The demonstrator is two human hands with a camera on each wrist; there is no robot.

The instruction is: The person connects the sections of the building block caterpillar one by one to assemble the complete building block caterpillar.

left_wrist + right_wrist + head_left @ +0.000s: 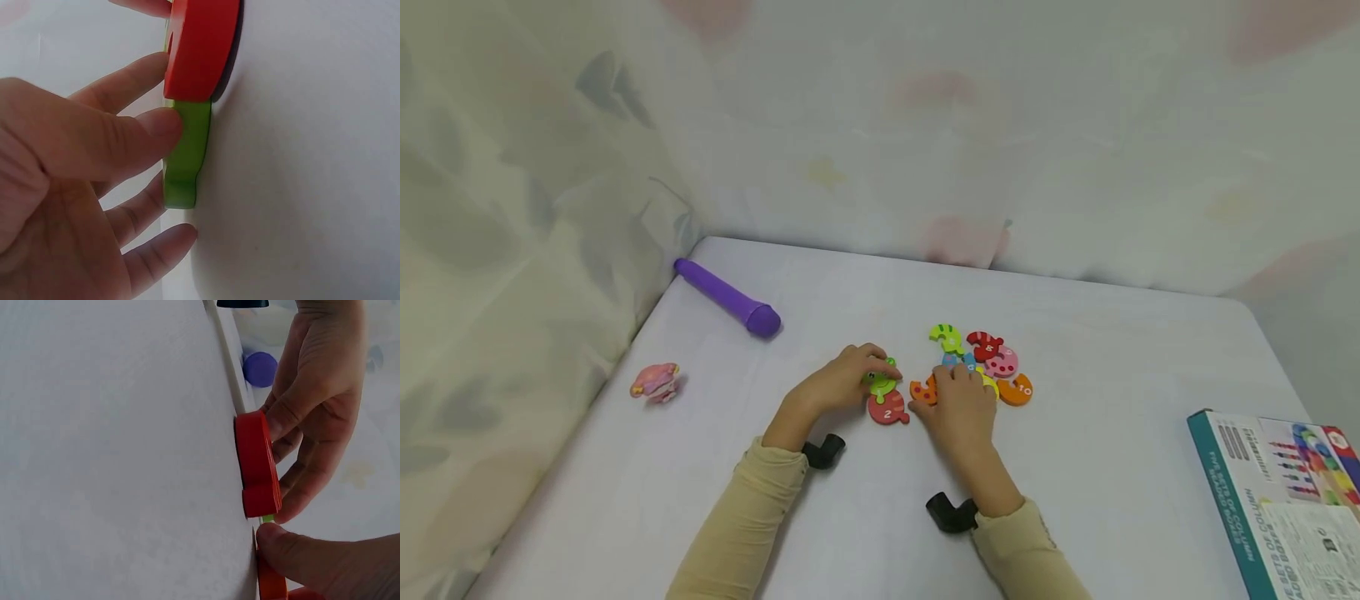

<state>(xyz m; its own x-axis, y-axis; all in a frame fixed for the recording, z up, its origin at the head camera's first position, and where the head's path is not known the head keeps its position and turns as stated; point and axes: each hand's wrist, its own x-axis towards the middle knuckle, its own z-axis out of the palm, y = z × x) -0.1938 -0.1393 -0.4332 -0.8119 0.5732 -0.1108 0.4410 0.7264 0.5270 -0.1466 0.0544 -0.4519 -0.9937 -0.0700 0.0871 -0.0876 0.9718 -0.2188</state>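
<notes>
My left hand [844, 379] pinches a green puzzle piece [882, 387] with a smiling face, thumb against its near edge and fingers around the far side. Joined to its lower side is a red puzzle piece [889, 408] marked 2. In the left wrist view the thumb presses the green edge [190, 134], beside the red piece [203, 53]. Just to the right, my right hand [964, 412] has thumb and fingers about an orange dotted puzzle piece [922, 392]. Its thumb lies on the orange piece [271, 575] in the right wrist view. Blue and yellow pieces are partly hidden under its fingers.
Beyond the right hand lie light green [947, 337], dark red [985, 344] and pink [1002, 362] pieces, with an orange one [1016, 390] marked 10. A purple microphone [726, 296] and a pink toy [656, 382] lie left. A boxed bead set [1262, 492] sits right.
</notes>
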